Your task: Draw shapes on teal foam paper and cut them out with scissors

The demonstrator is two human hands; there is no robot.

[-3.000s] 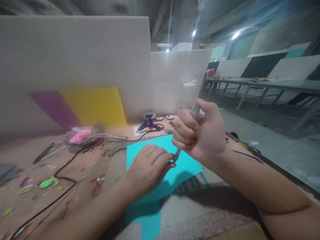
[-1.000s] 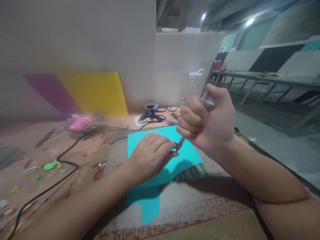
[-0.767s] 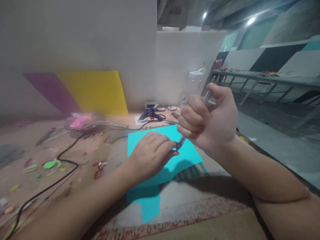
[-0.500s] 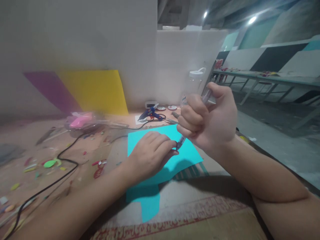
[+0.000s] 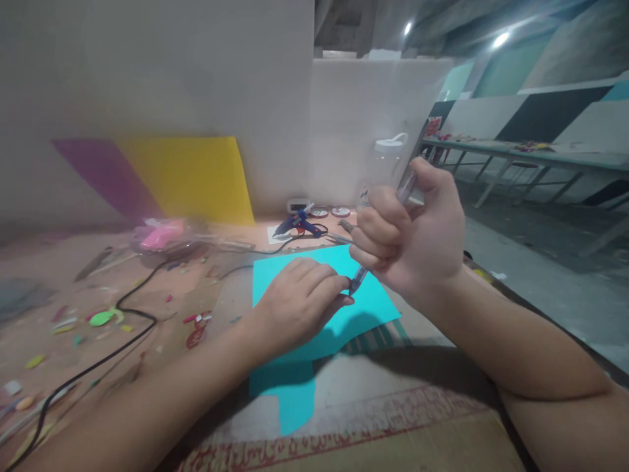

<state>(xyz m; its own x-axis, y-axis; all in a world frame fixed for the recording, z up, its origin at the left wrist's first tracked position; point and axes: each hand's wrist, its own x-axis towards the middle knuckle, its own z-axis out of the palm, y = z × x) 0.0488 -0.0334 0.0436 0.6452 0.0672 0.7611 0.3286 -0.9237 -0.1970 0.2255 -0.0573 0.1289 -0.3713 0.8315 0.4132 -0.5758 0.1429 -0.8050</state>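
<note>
My right hand (image 5: 417, 236) is wrapped around a clear-barrelled pen (image 5: 360, 278), with the thumb up by its top end. The pen slants down to the left, its dark tip at the fingertips of my left hand (image 5: 299, 305). Those left fingers are pinched together at the tip; whatever sits between them is too small to make out. Below both hands lies a turquoise sheet (image 5: 275, 269) with an irregular cut edge. A turquoise flap (image 5: 295, 400) extends toward me from under my left forearm.
Behind the sheet are a blue glue gun (image 5: 299, 224), a clear bottle with white lid (image 5: 388, 147) and two round tins. Yellow (image 5: 196, 177) and purple sheets lean on the wall. A black cord (image 5: 98, 360) and scraps lie left. Cardboard (image 5: 393, 419) is underneath.
The view has shifted very slightly. Both hands and the pen keep nearly the same pose over the turquoise sheet.
</note>
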